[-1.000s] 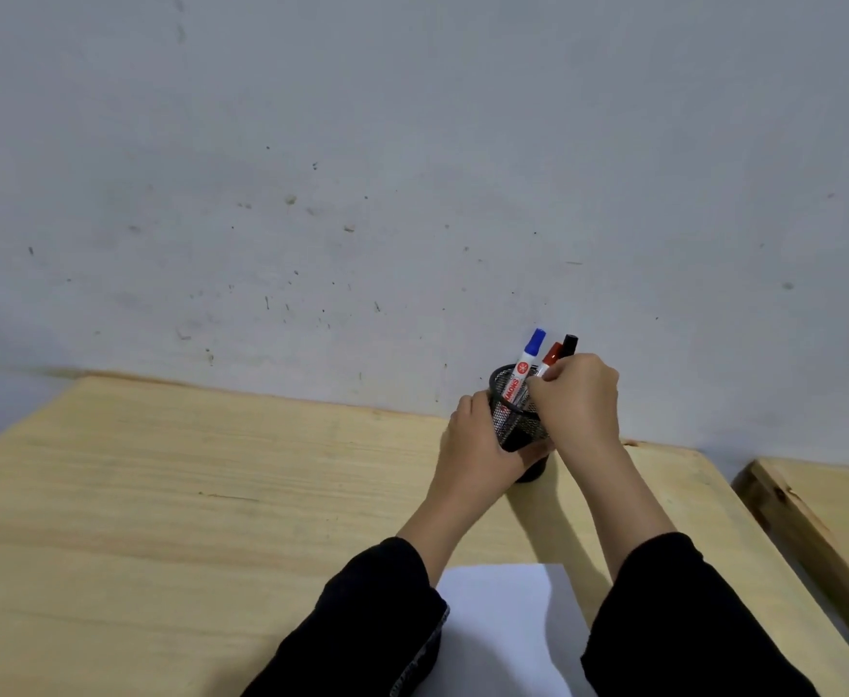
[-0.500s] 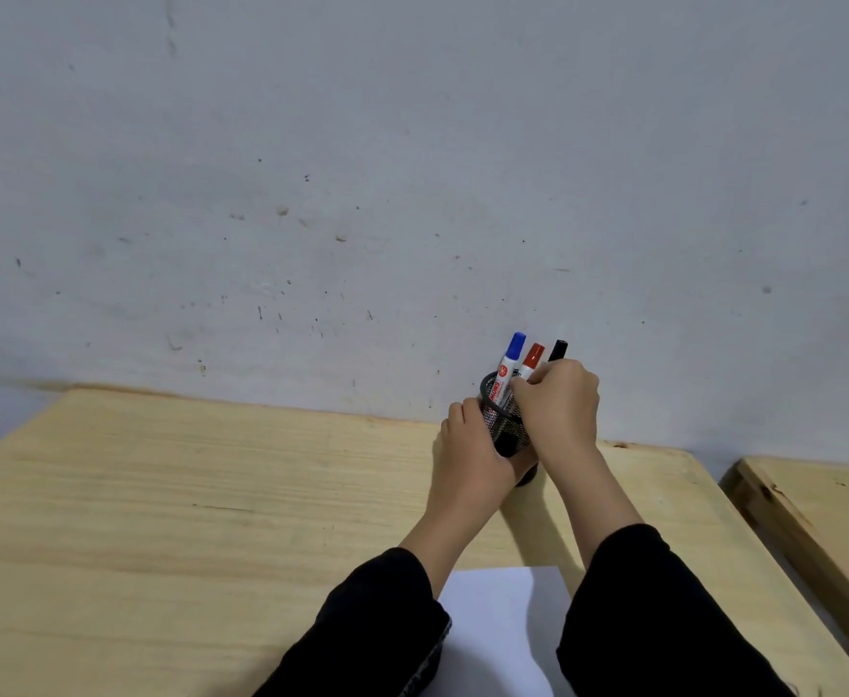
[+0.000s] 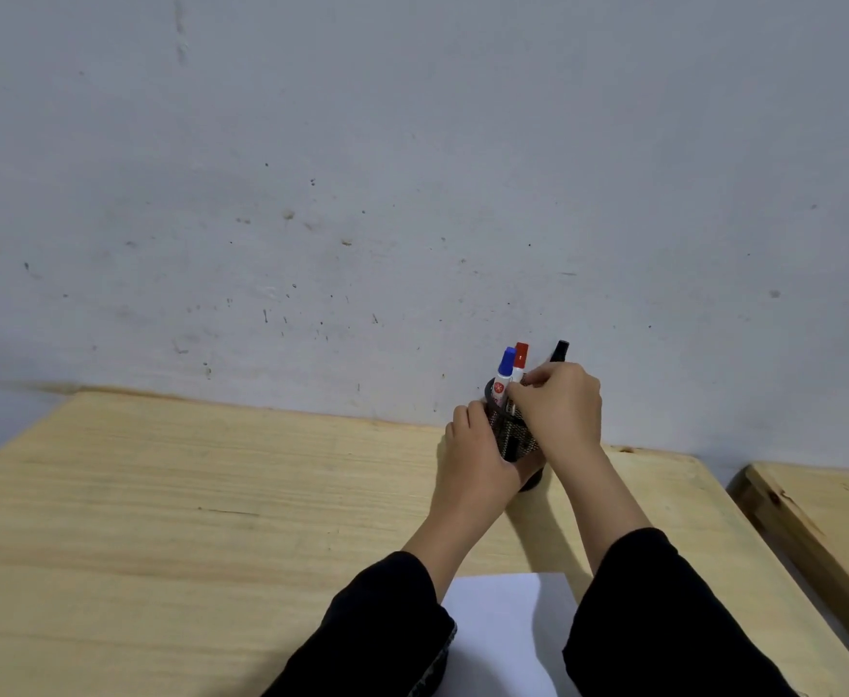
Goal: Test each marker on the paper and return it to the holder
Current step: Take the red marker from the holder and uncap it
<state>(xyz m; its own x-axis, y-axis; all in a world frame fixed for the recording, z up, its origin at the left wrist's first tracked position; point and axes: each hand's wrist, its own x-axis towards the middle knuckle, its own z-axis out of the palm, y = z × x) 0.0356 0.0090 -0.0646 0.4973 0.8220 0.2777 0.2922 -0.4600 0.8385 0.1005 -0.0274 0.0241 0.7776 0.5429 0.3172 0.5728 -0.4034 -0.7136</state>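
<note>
A black mesh holder stands on the wooden table close to the wall. My left hand wraps around its left side. Three markers stick up from it: a blue-capped one, a red-capped one and a black one. My right hand is over the holder's rim, fingertips pinched on the white barrel of the red marker. The black marker's lower part is hidden behind this hand. A white sheet of paper lies near me between my black sleeves.
A pale grey, speckled wall rises right behind the holder. A second wooden table stands to the right, across a narrow gap. Bare wood stretches to the left of my hands.
The view has shifted slightly. The red marker stands a little higher beside the blue one. Both hands stay at the holder.
</note>
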